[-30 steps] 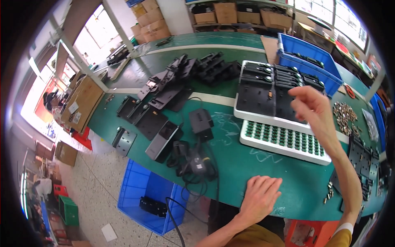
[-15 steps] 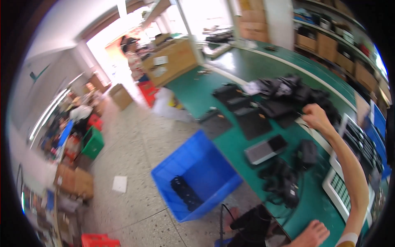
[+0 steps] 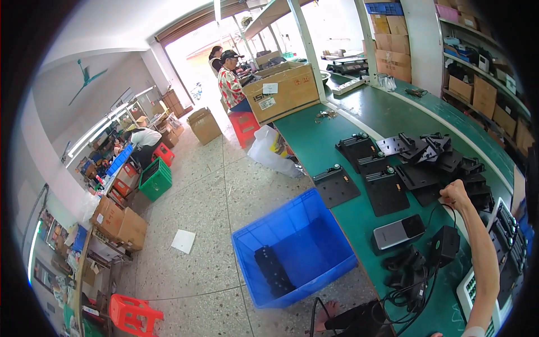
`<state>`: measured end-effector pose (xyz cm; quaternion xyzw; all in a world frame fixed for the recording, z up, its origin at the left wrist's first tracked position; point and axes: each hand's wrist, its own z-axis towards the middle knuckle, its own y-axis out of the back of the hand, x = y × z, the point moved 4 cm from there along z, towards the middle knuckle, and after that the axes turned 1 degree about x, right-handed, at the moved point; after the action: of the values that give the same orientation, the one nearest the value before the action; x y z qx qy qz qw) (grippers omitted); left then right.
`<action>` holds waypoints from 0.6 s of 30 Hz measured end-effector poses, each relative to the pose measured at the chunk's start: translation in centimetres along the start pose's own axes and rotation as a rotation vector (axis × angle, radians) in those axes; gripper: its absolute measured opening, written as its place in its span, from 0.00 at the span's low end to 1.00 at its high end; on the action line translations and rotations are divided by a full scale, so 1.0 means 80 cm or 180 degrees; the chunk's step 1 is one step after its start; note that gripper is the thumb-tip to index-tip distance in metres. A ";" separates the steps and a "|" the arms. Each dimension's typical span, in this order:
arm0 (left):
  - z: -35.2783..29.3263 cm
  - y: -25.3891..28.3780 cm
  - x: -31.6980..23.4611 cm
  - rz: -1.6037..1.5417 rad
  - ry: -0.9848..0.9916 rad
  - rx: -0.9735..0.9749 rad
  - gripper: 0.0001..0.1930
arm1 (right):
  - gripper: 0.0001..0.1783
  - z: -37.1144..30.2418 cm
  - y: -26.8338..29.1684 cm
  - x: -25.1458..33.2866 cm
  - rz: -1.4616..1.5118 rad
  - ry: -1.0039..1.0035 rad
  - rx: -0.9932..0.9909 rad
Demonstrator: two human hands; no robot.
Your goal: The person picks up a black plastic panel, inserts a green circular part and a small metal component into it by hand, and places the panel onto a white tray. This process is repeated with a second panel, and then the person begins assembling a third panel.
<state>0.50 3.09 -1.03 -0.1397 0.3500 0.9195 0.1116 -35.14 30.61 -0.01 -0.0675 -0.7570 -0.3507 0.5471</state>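
My right hand reaches over the green workbench, fingers curled closed beside a pile of black metal brackets. What it holds, if anything, is hidden; a thin black cable loops close by it. Only a sliver of my left hand shows at the lower edge, its fingers out of sight. Left of the pile lie black plates with small rail fittings. Nearer me are a grey-and-black box-shaped device, a black power adapter and a tangle of black cables.
A blue crate holding a black part stands left of the bench. White trays flank my right arm. Farther off are a cardboard box, seated people, a green crate and a red stool.
My view has shifted, so the bench and crate appear lower and farther right. My left hand has nearly left the picture. My right hand remains closed near the bracket pile.
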 end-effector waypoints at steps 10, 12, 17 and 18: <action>0.000 0.006 0.001 -0.0200 0.0180 0.0060 0.07 | 0.12 0.002 0.002 -0.012 0.0594 -0.0627 -0.0305; 0.000 0.017 0.002 -0.0428 0.0270 0.0148 0.08 | 0.11 -0.008 -0.003 -0.004 0.0851 -0.0793 -0.0292; -0.001 0.027 -0.007 -0.0661 -0.0043 0.0984 0.10 | 0.13 0.020 0.001 -0.020 0.0344 -0.0426 -0.0418; -0.001 0.025 -0.007 -0.0660 -0.0043 0.0989 0.10 | 0.13 0.022 -0.002 -0.019 0.0275 -0.0351 -0.0312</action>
<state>0.46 1.52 0.30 -0.1499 0.4708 0.8389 0.2284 -36.00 32.01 -1.67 -0.1460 -0.7643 -0.3591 0.5153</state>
